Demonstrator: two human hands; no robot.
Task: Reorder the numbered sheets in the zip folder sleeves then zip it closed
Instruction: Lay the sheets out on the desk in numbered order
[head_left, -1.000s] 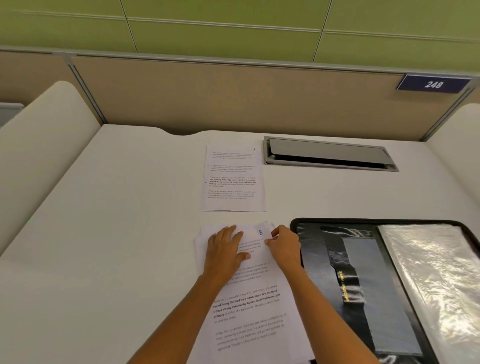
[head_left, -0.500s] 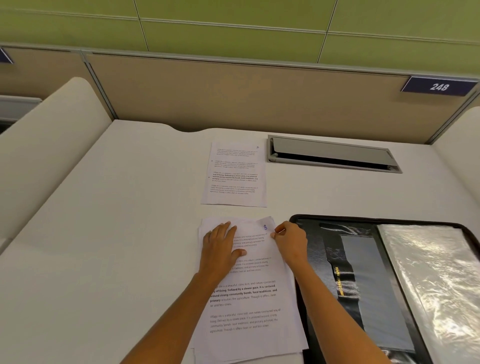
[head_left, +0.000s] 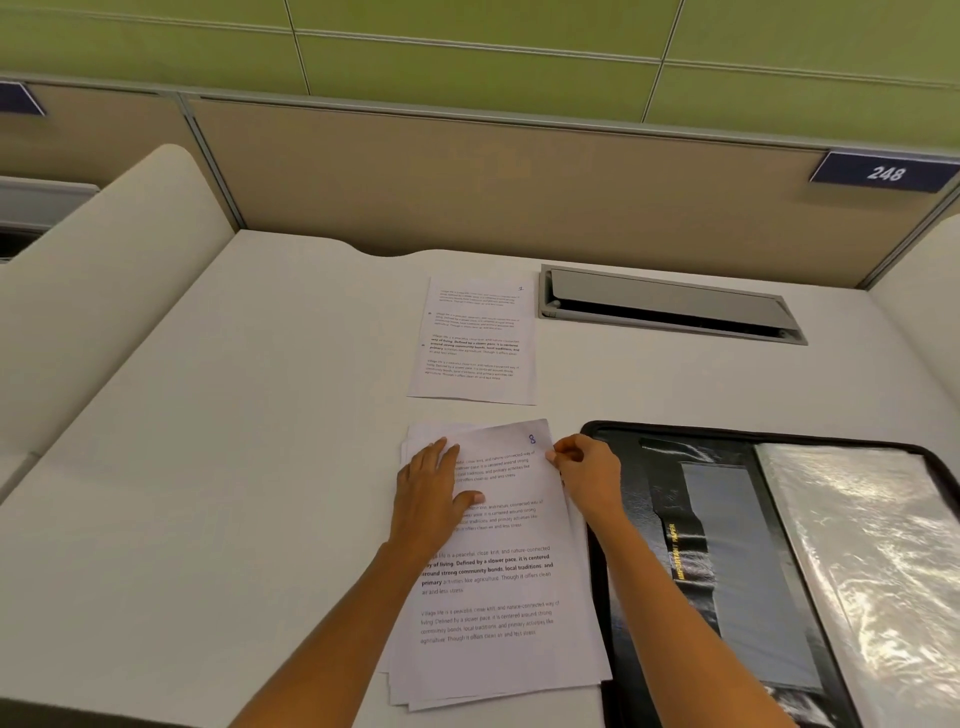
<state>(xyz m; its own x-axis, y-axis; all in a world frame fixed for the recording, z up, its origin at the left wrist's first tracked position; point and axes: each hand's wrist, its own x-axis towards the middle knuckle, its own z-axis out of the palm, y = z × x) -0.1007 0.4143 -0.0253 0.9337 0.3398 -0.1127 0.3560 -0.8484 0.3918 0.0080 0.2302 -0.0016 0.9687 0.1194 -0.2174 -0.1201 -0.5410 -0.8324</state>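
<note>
While the zip folder (head_left: 727, 545) lies open on the surface (head_left: 234, 467), the work looks to be at the sorting step. The stack of sheets (head_left: 498, 649) sits just to the left of the folder, touching its edge. The left hand (head_left: 431, 493) lies flat on the stack with its fingers spread, pinning it down. The right hand (head_left: 587, 473) pinches the folder-side edge of the top sheet (head_left: 514, 519), which is marked 8. A single sheet (head_left: 475, 343) lies apart, beyond the folder's far left corner.

The next move, I'd judge, is to lift the 8 clear without dragging the pages beneath, then set it where its number belongs.

The numbers under the top sheet are hidden. The mark on the single sheet is too small to read, perhaps a 1 or a 2. Glare on the sleeves (head_left: 872, 571) keeps me from telling whether they hold anything. The folder's right and near sides are cut off, and I cannot make out the zip pull.
</note>
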